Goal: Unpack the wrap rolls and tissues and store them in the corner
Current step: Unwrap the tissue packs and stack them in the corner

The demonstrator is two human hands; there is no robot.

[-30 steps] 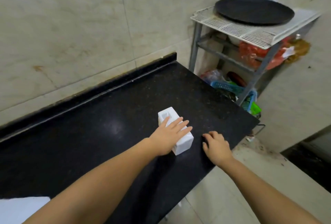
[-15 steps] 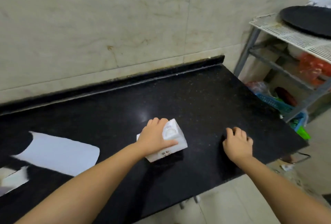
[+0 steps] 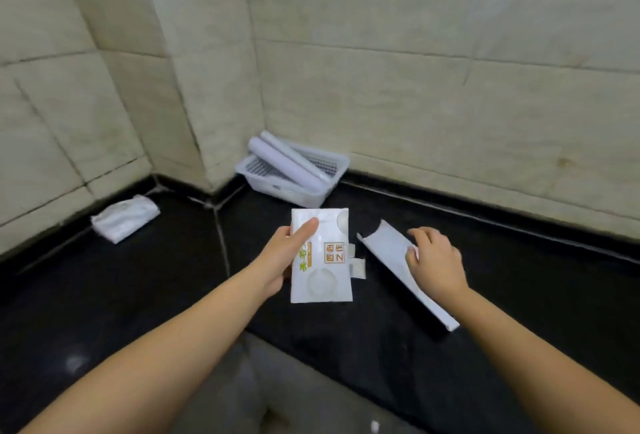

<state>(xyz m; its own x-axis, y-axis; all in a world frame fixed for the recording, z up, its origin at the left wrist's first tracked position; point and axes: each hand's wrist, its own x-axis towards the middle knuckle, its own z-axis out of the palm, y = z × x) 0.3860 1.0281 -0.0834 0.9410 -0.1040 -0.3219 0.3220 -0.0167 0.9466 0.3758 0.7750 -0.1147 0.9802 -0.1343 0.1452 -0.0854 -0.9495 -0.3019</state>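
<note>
My left hand [image 3: 285,255] holds a white tissue pack [image 3: 323,270] with orange and green print, lifted above the black counter [image 3: 519,281]. My right hand [image 3: 434,262] rests on a long white wrap-roll box [image 3: 388,253] lying open and slanted on the counter, fingers on its upper face. Two white wrap rolls [image 3: 287,163] lie slanted in a white plastic basket [image 3: 298,192] set in the wall corner. Another white tissue pack [image 3: 124,217] lies on the counter at the left wall.
Beige tiled walls meet in a corner with a jutting pillar [image 3: 194,87] behind the basket. The counter bends around the corner, and grey floor [image 3: 259,388] shows below its inner edge. Small white box flaps [image 3: 358,267] lie beside the held pack.
The view has swung left from the counter's right end to the corner. My left hand has carried the tissue pack there and lifted it; my right hand now lies on the long box.
</note>
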